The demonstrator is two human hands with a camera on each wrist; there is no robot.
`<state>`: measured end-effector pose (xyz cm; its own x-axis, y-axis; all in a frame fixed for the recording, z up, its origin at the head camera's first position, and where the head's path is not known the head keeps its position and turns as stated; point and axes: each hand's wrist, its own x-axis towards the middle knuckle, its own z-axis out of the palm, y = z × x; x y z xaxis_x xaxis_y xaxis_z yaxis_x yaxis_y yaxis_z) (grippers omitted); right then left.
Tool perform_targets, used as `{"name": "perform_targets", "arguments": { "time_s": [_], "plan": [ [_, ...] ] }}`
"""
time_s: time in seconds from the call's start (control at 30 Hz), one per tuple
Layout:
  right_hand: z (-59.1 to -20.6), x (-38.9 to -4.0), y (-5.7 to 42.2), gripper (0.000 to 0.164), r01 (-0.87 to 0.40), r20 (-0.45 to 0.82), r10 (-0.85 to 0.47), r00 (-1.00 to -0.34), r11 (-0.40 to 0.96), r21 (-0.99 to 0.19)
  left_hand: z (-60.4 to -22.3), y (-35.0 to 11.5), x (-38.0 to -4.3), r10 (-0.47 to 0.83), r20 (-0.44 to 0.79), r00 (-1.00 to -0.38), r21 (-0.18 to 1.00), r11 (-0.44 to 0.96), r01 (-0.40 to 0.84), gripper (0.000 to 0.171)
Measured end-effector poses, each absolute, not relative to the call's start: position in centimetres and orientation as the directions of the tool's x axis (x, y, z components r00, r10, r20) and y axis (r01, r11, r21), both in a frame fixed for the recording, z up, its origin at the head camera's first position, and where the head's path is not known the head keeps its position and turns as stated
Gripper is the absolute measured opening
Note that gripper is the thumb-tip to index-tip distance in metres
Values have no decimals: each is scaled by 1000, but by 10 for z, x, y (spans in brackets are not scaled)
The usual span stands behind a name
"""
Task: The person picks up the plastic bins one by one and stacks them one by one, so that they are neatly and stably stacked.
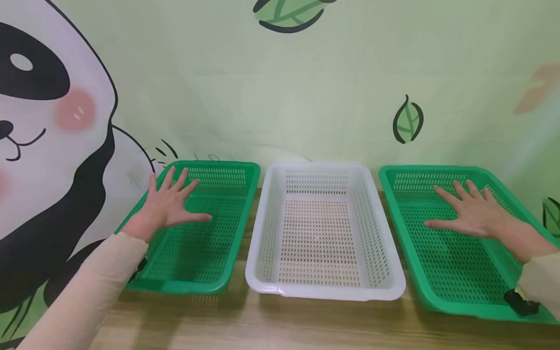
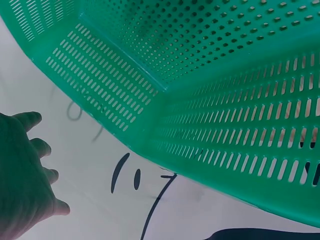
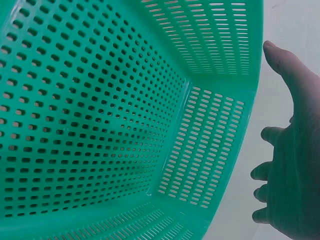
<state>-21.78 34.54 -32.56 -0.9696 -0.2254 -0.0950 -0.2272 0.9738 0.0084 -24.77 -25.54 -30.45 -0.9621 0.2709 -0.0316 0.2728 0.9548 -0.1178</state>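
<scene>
My left hand is spread over the left green basket, its fingers straight and holding nothing. On the other side, my right hand spreads its fingers over the right green basket, also holding nothing. A white basket with slotted walls sits between the two green ones. All three are shallow, rectangular and perforated, and no items show inside them. In the left wrist view the left hand appears beside the green basket's wall; in the right wrist view the right hand does likewise.
The baskets stand in a row on a wood-grain table. Close behind them rises a pale green backdrop printed with leaves and a large panda. A small black device sits at the right wrist.
</scene>
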Motion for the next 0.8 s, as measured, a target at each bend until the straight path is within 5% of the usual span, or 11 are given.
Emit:
{"name": "perform_targets", "arguments": {
  "time_s": [0.53,0.8],
  "plan": [
    [-304,-219,342,98,-243,-56,-242,-969,970,18,-300,-259,-246,272,0,-962,-85,959,271,112],
    [-300,-218,335,97,-251,-38,-251,-967,968,-3,-295,-251,-245,282,-32,-959,-108,953,284,104]
  ]
}}
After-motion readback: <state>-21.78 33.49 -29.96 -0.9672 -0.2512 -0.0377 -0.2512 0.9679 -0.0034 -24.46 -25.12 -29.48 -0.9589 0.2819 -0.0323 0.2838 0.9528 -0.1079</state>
